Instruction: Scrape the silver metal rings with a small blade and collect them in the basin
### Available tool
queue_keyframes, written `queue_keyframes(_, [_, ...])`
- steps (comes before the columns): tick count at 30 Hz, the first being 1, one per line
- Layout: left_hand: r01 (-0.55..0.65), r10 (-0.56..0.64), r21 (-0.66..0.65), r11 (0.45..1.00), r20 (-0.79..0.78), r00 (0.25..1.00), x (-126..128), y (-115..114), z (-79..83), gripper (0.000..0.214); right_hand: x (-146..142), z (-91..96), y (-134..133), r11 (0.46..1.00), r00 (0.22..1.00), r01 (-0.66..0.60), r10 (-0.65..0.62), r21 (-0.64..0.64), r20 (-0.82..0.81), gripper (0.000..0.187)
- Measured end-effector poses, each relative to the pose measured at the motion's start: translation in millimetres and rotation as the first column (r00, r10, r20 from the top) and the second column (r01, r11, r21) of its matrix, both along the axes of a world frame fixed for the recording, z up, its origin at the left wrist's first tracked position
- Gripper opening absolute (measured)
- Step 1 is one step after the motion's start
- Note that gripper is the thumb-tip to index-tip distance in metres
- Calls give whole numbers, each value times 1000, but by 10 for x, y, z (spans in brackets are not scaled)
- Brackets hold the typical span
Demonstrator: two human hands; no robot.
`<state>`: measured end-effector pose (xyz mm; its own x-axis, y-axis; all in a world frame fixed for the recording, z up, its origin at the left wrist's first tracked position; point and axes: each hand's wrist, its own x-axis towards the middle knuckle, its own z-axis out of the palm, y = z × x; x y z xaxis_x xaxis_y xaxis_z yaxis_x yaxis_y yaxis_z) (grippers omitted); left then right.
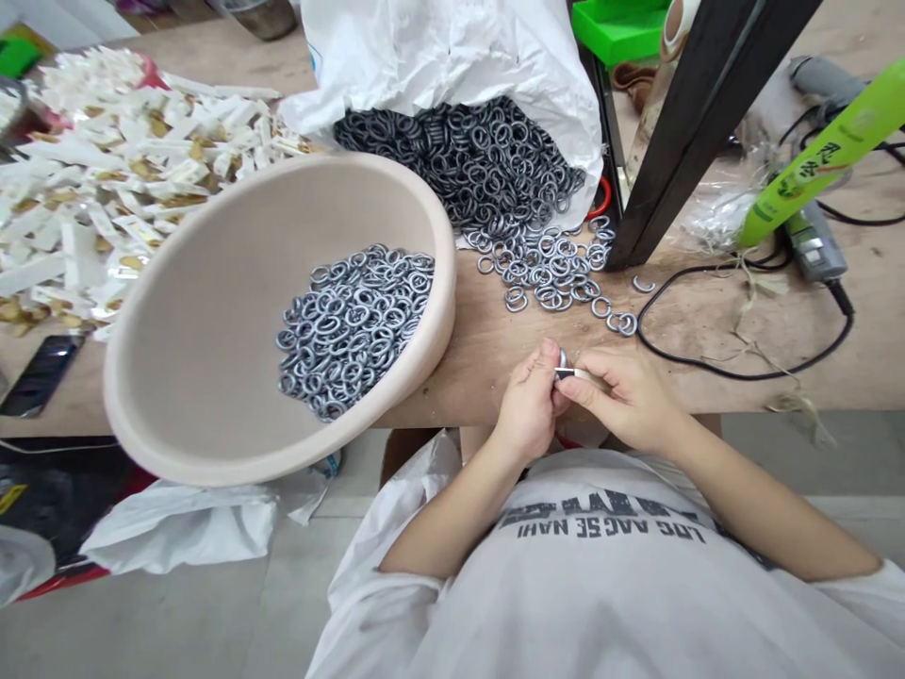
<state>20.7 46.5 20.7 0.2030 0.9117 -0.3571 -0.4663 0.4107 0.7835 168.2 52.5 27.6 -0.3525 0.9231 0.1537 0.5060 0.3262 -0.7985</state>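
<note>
Left hand (524, 407) pinches metal ring (562, 359); right hand (620, 398) pinches white strip (581, 375), tips pressed together at ring. Loose rings (548, 269) lie just ahead of hands; beige bowl (190, 311) sits left.

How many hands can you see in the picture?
2: the left hand and the right hand, close together at the wooden table's edge, pinching a small metal piece.

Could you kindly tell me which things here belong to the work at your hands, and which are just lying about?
Belonging to the work:
left hand, right hand, small metal ring pinched between them, grey rings in the beige bowl, loose rings, white plastic sack

Lying about:
phone, black cable, white-and-gold pieces
</note>
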Motion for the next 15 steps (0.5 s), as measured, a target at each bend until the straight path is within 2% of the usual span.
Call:
queue_keyframes(2, [84,-84,46,995,6,996,-16,-41,-7,58,79,-70,91,979,979,205,-205,10,11,46])
queue_keyframes(3, [115,-116,65,991,13,993,-28,-54,-6,58,128,-96,150,947,947,319,-320,36,35,46])
queue_keyframes(4, [128,-130,75,989,23,991,-43,-57,-3,57,175,-113,214,922,917,381,-387,77,95,44])
queue_keyframes(7, [53,-55,56,997,39,998,-109,2,10,53,263,-129,399,912,821,362,-410,193,398,35])
queue_keyframes(10, [-1,1,27,1000,4,1000,-197,119,2,41,256,-126,526,929,706,309,-367,203,605,28])
queue_keyframes(11, [3,-3,17,1000,-12,1000,-224,153,-8,36,242,-120,547,932,707,306,-360,197,608,24])
queue_keyframes(13, [21,-21,-1,1000,-33,999,-259,199,-31,35,204,-94,544,940,801,302,-341,160,492,18])
queue_keyframes(15, [20,-20,-3,1000,-38,999,-250,209,-55,39,139,-59,477,964,942,264,-267,43,205,19])
